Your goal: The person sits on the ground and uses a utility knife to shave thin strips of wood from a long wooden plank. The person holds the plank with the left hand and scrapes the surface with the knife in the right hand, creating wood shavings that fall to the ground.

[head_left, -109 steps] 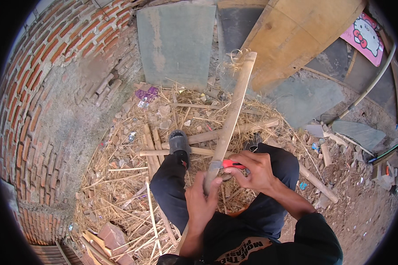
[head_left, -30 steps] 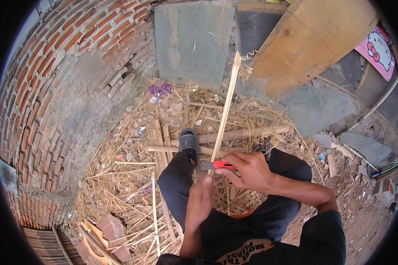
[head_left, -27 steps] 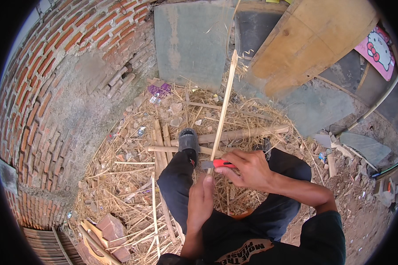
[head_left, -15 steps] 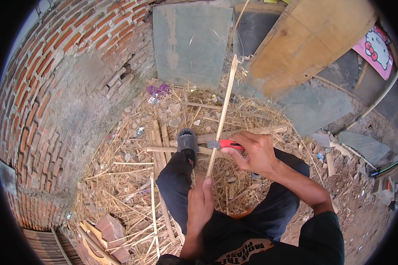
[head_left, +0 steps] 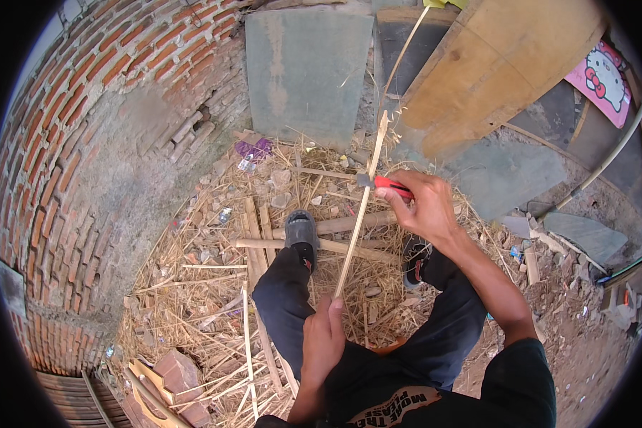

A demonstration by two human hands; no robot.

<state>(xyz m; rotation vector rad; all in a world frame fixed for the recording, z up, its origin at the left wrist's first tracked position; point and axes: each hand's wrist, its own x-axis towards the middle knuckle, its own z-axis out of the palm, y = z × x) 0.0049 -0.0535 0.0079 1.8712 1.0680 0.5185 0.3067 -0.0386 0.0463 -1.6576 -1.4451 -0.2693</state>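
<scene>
My left hand (head_left: 322, 337) is closed around the near end of a long pale strip of split wood or bamboo (head_left: 354, 239), which slants up and away from me. In my right hand (head_left: 426, 207) is a red-handled utility knife (head_left: 392, 187), its fingers wrapped round the handle. The knife's short grey blade (head_left: 364, 180) lies across the strip, touching it in its far half. Beyond the blade the strip's far tip is pale and frayed, with thin curled shavings beside it. My palms and the blade's edge are hidden.
Shavings and rubble (head_left: 214, 299) cover the ground around my grey shoe (head_left: 301, 230). Crossed wooden poles (head_left: 335, 245) lie between my feet. A brick wall (head_left: 71, 214) rises on the left. Leaning boards (head_left: 307, 71) and a brown plywood sheet (head_left: 492, 71) stand at the back.
My right hand and the knife have moved away from me along the strip, toward its far end. The strip's tip has dipped nearer and slightly right. My left hand keeps its hold.
</scene>
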